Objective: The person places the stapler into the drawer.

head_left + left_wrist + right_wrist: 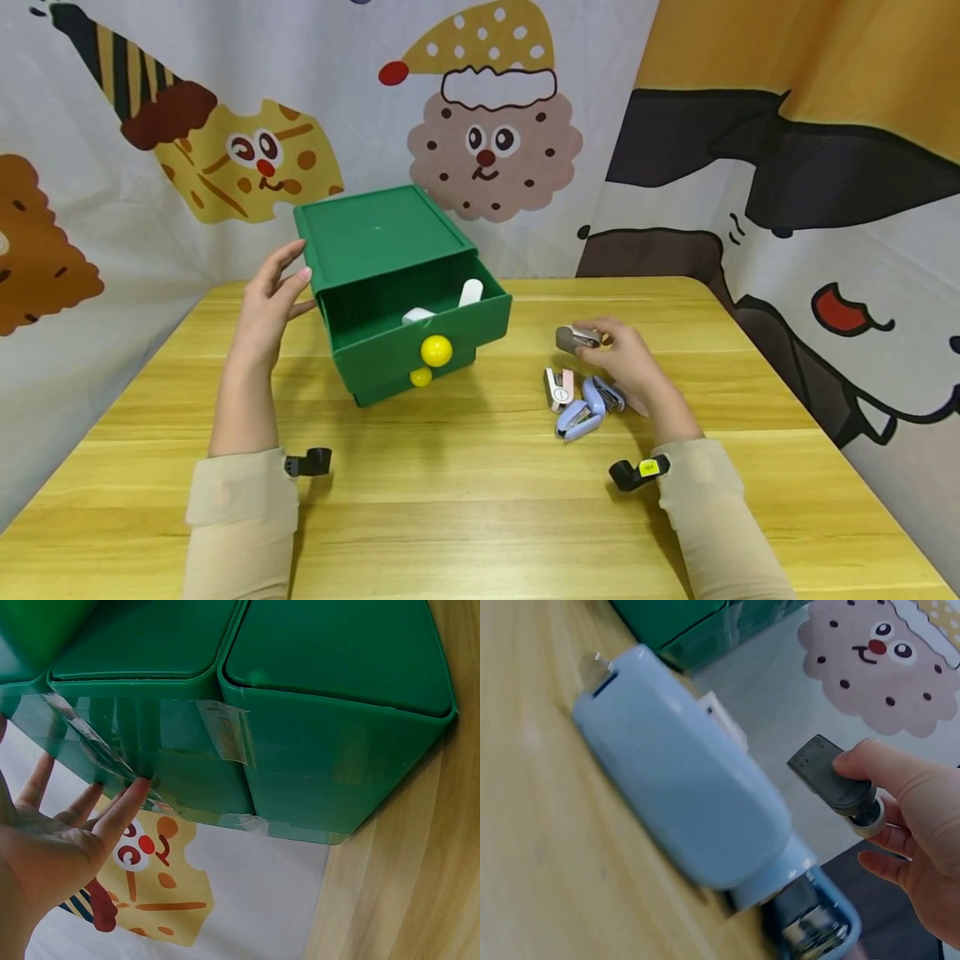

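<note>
My right hand (621, 357) pinches a small grey stapler (576, 338) between thumb and fingers. In the right wrist view the grey stapler (829, 774) is clear of the table. Just nearer on the table lie a white and pink stapler (558, 389) and light blue staplers (581, 417). On the other side, my left hand (267, 304) rests its fairly straight fingertips against the side of a green drawer box (386, 237). Its top drawer (375, 354) is pulled out, with two white rounded objects (471, 292) inside, partly hidden by the drawer front.
Yellow ball knobs (436, 351) stick out from the drawer fronts. Clear tape (229, 731) runs along the box's side. The wooden table (450, 533) ends at a cartoon-printed curtain (360, 150) behind. Each sleeve carries a small black wrist camera (309, 462).
</note>
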The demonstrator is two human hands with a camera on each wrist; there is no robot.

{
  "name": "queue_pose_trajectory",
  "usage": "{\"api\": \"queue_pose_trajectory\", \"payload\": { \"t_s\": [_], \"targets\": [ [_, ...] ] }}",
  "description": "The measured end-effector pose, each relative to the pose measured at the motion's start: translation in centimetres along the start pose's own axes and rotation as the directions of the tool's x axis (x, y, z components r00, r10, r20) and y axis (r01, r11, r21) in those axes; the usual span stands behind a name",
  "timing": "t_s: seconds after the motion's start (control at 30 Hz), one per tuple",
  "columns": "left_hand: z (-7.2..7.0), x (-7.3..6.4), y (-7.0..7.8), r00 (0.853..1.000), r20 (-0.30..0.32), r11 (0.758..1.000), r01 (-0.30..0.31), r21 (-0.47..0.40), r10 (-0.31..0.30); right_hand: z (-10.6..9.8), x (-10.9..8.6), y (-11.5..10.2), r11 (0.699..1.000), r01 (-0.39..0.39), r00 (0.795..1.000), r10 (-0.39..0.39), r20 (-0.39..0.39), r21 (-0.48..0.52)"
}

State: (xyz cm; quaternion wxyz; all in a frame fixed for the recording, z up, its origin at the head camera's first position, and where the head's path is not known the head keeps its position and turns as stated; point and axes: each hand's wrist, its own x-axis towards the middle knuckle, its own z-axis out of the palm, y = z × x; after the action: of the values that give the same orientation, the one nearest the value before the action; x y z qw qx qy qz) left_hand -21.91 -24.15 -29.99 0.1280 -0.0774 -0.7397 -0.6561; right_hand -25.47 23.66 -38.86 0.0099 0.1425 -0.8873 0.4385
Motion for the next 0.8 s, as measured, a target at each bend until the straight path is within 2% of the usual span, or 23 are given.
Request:
{"api": "queue_pose_trajectory", "payload": {
  "t_s": [0.07,0.17,0.4,0.63,0.8],
  "targets": [
    [0.0,0.0,0.0,1.000,-0.002,1.000,-0.002,0.002,0.002,-0.1,0.0,-0.7,1.000,0.028,0.999,-0.028,-0.024,-0.003],
    [-0.1,0.1,-0.1,1.000,-0.003,1.000,-0.003,0.003,0.003,-0.3,0.0,-1.8,0.993,0.093,0.993,-0.098,-0.068,-0.067],
    [-0.1,0.1,-0.2,1.000,0.001,1.000,0.004,0.006,-0.004,-0.6,-0.4,-3.8,0.989,0.142,0.979,-0.147,-0.138,-0.050],
    [0.0,0.0,-0.1,1.000,-0.002,1.000,0.001,-0.001,-0.001,-1.1,-1.0,-6.4,0.979,0.202,0.951,-0.203,-0.235,-0.027],
    [0.0,0.0,-0.1,1.000,-0.003,1.000,0.004,-0.002,-0.004,-1.4,-1.4,-8.5,0.959,0.282,0.919,-0.272,-0.287,-0.005]
  ]
}}
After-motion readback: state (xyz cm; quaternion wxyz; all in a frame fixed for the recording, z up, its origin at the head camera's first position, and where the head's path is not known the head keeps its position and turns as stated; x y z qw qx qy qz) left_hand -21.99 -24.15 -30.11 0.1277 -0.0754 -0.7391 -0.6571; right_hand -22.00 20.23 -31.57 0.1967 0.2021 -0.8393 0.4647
